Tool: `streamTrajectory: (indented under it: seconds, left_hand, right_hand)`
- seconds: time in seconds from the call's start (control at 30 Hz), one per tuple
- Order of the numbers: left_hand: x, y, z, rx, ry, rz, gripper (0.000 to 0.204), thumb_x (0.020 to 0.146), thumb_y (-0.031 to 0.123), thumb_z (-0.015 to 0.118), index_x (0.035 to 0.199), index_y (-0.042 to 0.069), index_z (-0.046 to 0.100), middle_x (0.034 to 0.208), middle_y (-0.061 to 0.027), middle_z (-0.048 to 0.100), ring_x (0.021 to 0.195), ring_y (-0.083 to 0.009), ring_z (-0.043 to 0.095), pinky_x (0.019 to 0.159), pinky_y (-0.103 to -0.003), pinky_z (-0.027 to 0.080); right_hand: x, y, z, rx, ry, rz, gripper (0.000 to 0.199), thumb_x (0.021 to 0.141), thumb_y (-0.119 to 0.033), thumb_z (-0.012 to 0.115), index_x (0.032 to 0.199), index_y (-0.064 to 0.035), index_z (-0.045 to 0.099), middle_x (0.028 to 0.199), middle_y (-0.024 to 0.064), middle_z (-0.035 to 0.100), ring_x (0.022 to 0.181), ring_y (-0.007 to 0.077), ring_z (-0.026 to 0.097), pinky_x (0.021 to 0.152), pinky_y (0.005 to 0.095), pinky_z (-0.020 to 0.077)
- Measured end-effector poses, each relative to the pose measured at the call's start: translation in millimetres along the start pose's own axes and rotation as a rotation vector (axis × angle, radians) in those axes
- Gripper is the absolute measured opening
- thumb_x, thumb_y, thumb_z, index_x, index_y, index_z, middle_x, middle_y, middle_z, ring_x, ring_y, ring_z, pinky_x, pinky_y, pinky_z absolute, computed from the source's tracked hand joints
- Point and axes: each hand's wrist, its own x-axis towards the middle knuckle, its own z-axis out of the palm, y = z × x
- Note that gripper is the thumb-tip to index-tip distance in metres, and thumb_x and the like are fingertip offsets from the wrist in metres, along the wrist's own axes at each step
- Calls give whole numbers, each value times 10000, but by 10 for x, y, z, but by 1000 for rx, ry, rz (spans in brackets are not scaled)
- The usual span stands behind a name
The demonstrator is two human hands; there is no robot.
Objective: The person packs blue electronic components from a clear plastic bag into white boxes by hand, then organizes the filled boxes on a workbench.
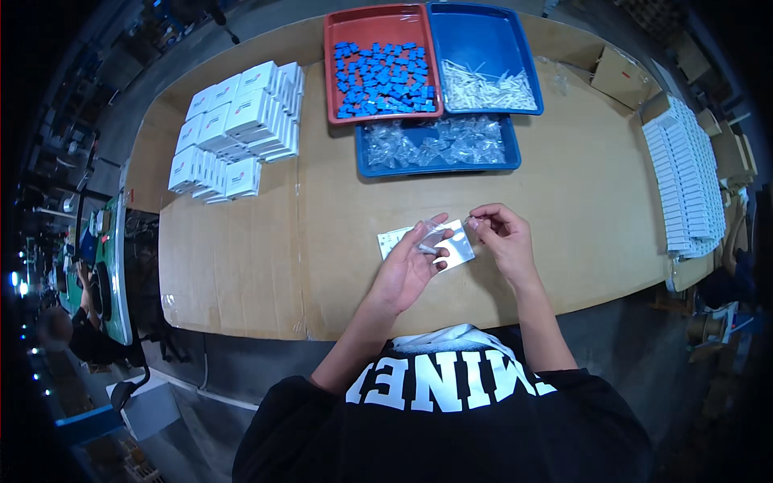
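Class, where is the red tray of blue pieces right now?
In the head view, the red tray sits at the table's far edge, left of a blue tray and beyond both hands.

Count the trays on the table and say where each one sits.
3: a red tray at the far edge, a blue tray touching its right side, and a second blue tray just in front of them.

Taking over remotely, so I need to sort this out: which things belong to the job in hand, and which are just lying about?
In hand: clear plastic bag, held by left hand and right hand; small card beneath.

Lying about: red tray, blue trays, white boxes, flat white stack.
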Motion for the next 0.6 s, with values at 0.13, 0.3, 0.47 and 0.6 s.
streamTrajectory:
  seconds: [0.13,0.3,0.47,0.6]
  left_hand:
    - [-80,-76,79,79,40,-28,503,1108,406,445,1435,34,529,1239,-77,675,985,-164,645,874,-314,528]
    - [-124,-158,106,129,66,-50,448,1115,387,436,1370,44,567,1221,-93,689,993,-174,655,879,-309,529]
    - [-184,-176,81,166,61,-31,370,1086,339,541,1294,43,614,1187,-97,708,991,-173,668,861,-325,514]
    - [-125,-225,24,93,49,-59,343,1091,328,534,1270,45,607,1153,-70,682,992,-190,674,868,-331,523]
  right_hand:
    - [-9,-354,18,33,-20,-69,127,950,-32,719,1072,2,705,937,25,716,784,63,602,700,217,489]
    - [122,-540,-32,-369,-396,-188,107,873,-22,755,976,2,735,1038,53,729,883,119,661,783,292,525]
    - [220,-578,-8,-454,-605,-249,102,875,-36,720,953,25,745,1151,109,717,980,195,683,866,330,537]
    - [273,-575,-51,-429,-739,-74,143,943,-79,687,1015,24,754,1199,123,713,1014,201,687,880,332,538]
